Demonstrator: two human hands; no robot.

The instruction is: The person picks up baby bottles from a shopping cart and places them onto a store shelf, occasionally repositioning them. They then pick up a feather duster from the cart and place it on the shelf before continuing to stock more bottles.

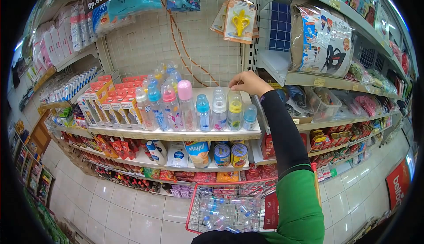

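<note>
My right hand (pixel 249 84) reaches over the right end of the bottle row, its fingers bent down at a clear-capped bottle behind the yellow-ringed bottle (pixel 234 114); what the fingertips hold is too small to make out. A small blue-capped bottle (pixel 249 117) stands at the row's right end. To the left are a clear-capped bottle (pixel 219 111), a blue-capped bottle (pixel 203 111) and a tall pink-capped bottle (pixel 186 105), all upright on the white shelf (pixel 185 136). My left hand is out of view.
Below me is a red-rimmed shopping cart (pixel 190 213) with several bottles lying inside. Boxed bottles (pixel 115 105) stand left of the row. A metal upright (pixel 252 32) and right-hand shelves (pixel 318 81) flank my arm. Cans (pixel 221 154) sit on the lower shelf.
</note>
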